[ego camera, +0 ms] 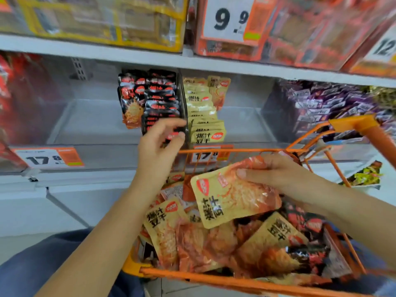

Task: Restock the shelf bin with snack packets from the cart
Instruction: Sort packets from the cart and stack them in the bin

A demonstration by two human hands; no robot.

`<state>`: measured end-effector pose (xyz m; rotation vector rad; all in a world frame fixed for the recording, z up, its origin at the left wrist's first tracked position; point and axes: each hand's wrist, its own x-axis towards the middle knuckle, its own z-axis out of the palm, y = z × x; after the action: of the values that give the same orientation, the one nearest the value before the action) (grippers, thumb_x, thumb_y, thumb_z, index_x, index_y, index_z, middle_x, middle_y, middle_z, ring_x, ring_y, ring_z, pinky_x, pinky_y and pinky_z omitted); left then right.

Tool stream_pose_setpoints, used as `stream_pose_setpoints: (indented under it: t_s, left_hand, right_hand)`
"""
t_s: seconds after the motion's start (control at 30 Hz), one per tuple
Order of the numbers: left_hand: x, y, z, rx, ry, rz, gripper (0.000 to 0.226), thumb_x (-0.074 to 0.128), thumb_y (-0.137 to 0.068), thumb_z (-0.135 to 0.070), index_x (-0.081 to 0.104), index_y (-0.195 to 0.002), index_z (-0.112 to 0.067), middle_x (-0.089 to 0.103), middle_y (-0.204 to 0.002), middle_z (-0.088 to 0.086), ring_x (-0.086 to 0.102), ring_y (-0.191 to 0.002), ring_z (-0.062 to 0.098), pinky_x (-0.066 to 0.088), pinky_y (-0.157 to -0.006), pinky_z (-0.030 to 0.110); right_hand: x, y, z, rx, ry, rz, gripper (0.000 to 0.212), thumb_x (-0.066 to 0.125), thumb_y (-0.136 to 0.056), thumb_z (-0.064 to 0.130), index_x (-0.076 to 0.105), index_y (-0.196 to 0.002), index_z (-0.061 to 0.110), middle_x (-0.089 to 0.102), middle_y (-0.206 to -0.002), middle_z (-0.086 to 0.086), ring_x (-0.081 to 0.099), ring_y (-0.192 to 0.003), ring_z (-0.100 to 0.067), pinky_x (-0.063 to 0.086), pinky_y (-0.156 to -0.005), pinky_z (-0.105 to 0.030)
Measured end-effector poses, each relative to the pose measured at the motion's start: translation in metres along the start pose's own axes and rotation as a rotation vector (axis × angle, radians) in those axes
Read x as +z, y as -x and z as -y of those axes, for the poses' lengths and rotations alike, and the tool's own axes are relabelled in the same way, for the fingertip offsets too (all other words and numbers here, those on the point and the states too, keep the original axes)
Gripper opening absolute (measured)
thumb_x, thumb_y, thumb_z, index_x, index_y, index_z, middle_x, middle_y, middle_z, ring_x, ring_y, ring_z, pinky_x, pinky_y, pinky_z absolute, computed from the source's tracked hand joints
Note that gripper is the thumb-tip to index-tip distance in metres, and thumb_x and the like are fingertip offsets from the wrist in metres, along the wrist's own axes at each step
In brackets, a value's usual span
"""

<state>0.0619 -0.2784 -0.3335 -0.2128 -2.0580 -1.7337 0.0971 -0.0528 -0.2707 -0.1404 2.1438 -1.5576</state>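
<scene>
**Lifting a tan packet toward the tan row**

Holding a tan packet (232, 196) over the cart (235, 281), your right hand (276, 172) has its fingers curled round the packet's upper edge, thumb on the face. Its long axis runs down and to the left from your grip, the printed end hanging lowest. The tan row (204, 112) in the bin (94, 123) lies up and left of it, just past the cart's far rim. Your left hand (159, 144) is nearer the shelf, fingers loosely apart at the front of the black row (158, 99); whether it touches those packets I cannot tell. The packet probably needs turning upright before it slots in.
</scene>
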Motion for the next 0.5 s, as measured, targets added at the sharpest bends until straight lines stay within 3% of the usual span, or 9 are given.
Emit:
stream_pose_setpoints:
  t_s: [0.1, 0.2, 0.27, 0.3, 0.37, 0.43, 0.5]
  left_hand:
    - [-0.004, -0.003, -0.004, -0.235, 0.351, 0.088, 0.02, 0.054, -0.086, -0.025, 0.068, -0.093, -0.013, 0.073, -0.08, 0.001, 0.069, -0.081, 0.017, 0.054, -0.072, 0.026]
    - [0.001, -0.008, -0.008, -0.444, 0.363, 0.299, 0.044, 0.044, -0.085, -0.044, 0.067, -0.099, -0.009, 0.073, -0.07, 0.002, 0.069, -0.065, 0.016, 0.054, -0.057, 0.025]
    - [0.005, -0.008, -0.011, -0.571, 0.357, 0.411, 0.041, 0.058, -0.084, -0.042, 0.065, -0.102, -0.006, 0.072, -0.066, 0.0, 0.069, -0.059, 0.013, 0.055, -0.052, 0.025]
    - [0.004, -0.007, -0.01, -0.53, 0.328, 0.462, 0.035, 0.068, -0.08, -0.038, 0.067, -0.098, -0.007, 0.072, -0.067, 0.001, 0.069, -0.06, 0.014, 0.056, -0.055, 0.027]
    - [0.003, -0.002, -0.01, -0.392, 0.24, 0.498, 0.022, 0.075, -0.077, -0.032, 0.07, -0.087, -0.013, 0.074, -0.073, 0.003, 0.07, -0.064, 0.016, 0.056, -0.062, 0.029]
    - [0.004, 0.002, -0.01, -0.362, 0.226, 0.419, 0.018, 0.067, -0.074, -0.029, 0.071, -0.085, -0.016, 0.074, -0.075, 0.006, 0.069, -0.065, 0.017, 0.056, -0.063, 0.029]
    - [0.009, 0.003, -0.01, -0.346, 0.215, 0.302, 0.022, 0.065, -0.076, -0.034, 0.072, -0.09, -0.018, 0.074, -0.082, 0.004, 0.07, -0.072, 0.015, 0.056, -0.067, 0.031]
  right_hand:
    - [-0.003, -0.002, 0.001, 0.033, -0.315, -0.053, 0.025, 0.064, -0.078, 0.012, 0.071, -0.1, 0.001, 0.074, -0.091, -0.009, 0.07, -0.074, -0.014, 0.055, -0.062, -0.021]
    - [-0.004, -0.007, -0.002, 0.092, -0.405, -0.055, 0.032, 0.068, -0.077, 0.009, 0.07, -0.108, 0.002, 0.069, -0.102, -0.015, 0.067, -0.08, -0.021, 0.056, -0.066, -0.026]
    - [-0.005, -0.014, -0.004, 0.11, -0.48, -0.053, 0.035, 0.063, -0.075, 0.006, 0.068, -0.109, -0.001, 0.069, -0.103, -0.017, 0.068, -0.079, -0.02, 0.057, -0.07, -0.028]
    - [-0.005, -0.016, -0.002, 0.111, -0.489, -0.044, 0.034, 0.062, -0.074, 0.005, 0.068, -0.107, -0.001, 0.07, -0.1, -0.016, 0.069, -0.078, -0.02, 0.057, -0.071, -0.029]
    - [-0.005, -0.021, 0.001, 0.091, -0.362, 0.013, 0.031, 0.065, -0.076, 0.003, 0.068, -0.107, 0.004, 0.072, -0.099, -0.011, 0.07, -0.083, -0.02, 0.059, -0.072, -0.031]
    - [-0.005, -0.026, 0.007, 0.056, -0.064, 0.095, 0.028, 0.068, -0.084, 0.01, 0.066, -0.113, 0.01, 0.072, -0.105, -0.007, 0.07, -0.093, -0.021, 0.057, -0.08, -0.033]
    - [-0.005, -0.034, 0.012, 0.017, 0.1, 0.079, 0.018, 0.065, -0.088, 0.014, 0.068, -0.105, 0.008, 0.073, -0.098, -0.005, 0.069, -0.087, -0.016, 0.055, -0.077, -0.026]
